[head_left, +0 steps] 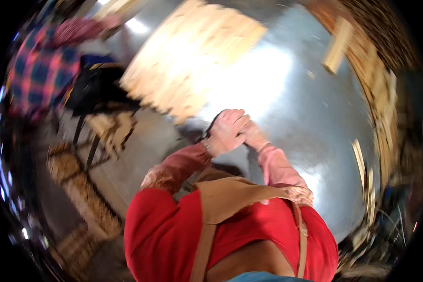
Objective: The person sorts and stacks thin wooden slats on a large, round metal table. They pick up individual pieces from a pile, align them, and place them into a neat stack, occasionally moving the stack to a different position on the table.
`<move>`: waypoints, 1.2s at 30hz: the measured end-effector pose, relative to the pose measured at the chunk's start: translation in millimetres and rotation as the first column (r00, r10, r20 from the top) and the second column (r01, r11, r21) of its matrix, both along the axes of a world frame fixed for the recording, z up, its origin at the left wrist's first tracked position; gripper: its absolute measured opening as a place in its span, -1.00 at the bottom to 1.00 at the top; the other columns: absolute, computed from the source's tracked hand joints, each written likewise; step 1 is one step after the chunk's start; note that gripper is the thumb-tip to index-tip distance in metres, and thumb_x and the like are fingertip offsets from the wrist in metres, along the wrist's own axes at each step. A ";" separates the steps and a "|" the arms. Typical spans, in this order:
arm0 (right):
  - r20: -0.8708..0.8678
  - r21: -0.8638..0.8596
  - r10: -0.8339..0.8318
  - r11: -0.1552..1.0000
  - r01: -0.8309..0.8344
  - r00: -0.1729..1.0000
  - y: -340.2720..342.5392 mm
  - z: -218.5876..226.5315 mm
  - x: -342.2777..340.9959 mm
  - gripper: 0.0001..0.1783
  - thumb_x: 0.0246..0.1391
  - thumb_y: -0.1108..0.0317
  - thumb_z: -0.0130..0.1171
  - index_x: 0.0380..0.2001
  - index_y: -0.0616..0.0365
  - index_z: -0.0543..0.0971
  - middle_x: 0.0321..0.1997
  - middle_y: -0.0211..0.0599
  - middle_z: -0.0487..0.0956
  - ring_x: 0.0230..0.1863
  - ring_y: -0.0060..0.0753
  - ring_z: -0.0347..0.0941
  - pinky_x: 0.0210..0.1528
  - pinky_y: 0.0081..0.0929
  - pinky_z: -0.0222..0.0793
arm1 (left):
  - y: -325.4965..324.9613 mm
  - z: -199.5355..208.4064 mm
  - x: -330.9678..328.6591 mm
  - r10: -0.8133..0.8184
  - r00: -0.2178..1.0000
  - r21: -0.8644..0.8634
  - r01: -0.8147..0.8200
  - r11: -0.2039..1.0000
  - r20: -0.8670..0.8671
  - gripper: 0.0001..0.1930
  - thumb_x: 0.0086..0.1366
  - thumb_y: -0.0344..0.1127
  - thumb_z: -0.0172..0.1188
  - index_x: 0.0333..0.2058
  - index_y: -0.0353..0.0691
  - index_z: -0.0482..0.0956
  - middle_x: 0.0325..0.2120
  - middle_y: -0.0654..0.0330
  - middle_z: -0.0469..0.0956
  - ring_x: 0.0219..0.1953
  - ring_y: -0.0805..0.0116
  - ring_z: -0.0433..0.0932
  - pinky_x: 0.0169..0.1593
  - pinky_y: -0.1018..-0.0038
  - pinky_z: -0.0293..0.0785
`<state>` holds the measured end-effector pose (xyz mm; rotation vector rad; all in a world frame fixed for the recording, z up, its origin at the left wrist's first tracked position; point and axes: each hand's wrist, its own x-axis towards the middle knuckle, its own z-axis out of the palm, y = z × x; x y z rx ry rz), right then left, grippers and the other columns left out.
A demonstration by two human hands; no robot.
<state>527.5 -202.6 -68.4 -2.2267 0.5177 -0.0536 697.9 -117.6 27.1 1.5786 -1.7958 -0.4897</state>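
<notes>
Your left hand (226,130) clasps over right hand (254,136) at metal table (291,103) edge; contents of grip hidden, frame blurred. Risk: wood panel (192,56) close, elbow could knock it.

Single head view, looking steeply down over wearer's chest onto metal table (291,94); close, fisheye-bent.
</notes>
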 end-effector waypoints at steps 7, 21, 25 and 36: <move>-0.299 0.311 -0.486 0.764 0.565 0.821 0.5 24.8 -181.0 -0.35 0.32 -0.18 0.19 0.24 0.08 0.63 0.33 -0.03 0.62 0.40 0.05 0.47 0.45 -0.17 0.34 | -11.6 -32.0 -158.8 -0.146 0.983 0.265 0.170 0.949 -0.109 -0.52 0.18 -0.27 0.38 0.08 -0.27 0.61 0.05 -0.06 0.65 0.11 -0.13 0.59 0.21 0.03 0.47; -0.332 -0.640 -0.813 0.567 0.519 0.478 -199.3 74.4 -704.8 0.13 0.11 0.09 0.45 0.65 0.01 0.09 0.64 0.18 0.19 0.64 0.22 0.10 0.62 -0.06 0.13 | -3.0 -68.4 -479.5 -0.510 0.796 0.374 0.386 0.843 0.328 -0.20 0.23 0.23 0.32 0.35 -0.09 0.49 0.48 -0.03 0.29 0.57 -0.11 0.12 0.58 -0.31 -0.15; -0.470 -0.626 -0.738 0.666 0.405 0.484 -268.2 44.3 -735.9 0.09 0.10 -0.06 0.46 0.60 0.02 0.21 0.59 0.21 0.26 0.57 0.26 0.20 0.54 -0.03 0.27 | -51.7 -57.8 -525.0 -0.605 0.741 0.476 0.436 0.764 0.292 -0.19 0.22 0.21 0.32 0.35 -0.11 0.49 0.48 -0.02 0.29 0.57 -0.07 0.13 0.57 -0.15 0.00; -0.028 -0.006 -0.551 0.835 0.551 0.834 -245.9 90.5 -687.6 -0.28 0.41 0.00 0.24 0.45 0.21 0.43 0.38 0.16 0.55 0.40 0.15 0.48 0.44 -0.18 0.36 | -117.7 -100.3 -645.3 0.379 0.719 0.703 0.211 0.680 -0.582 -0.16 0.32 0.09 0.40 0.42 -0.27 0.35 0.19 -0.04 0.63 0.24 0.12 0.58 0.28 0.19 0.50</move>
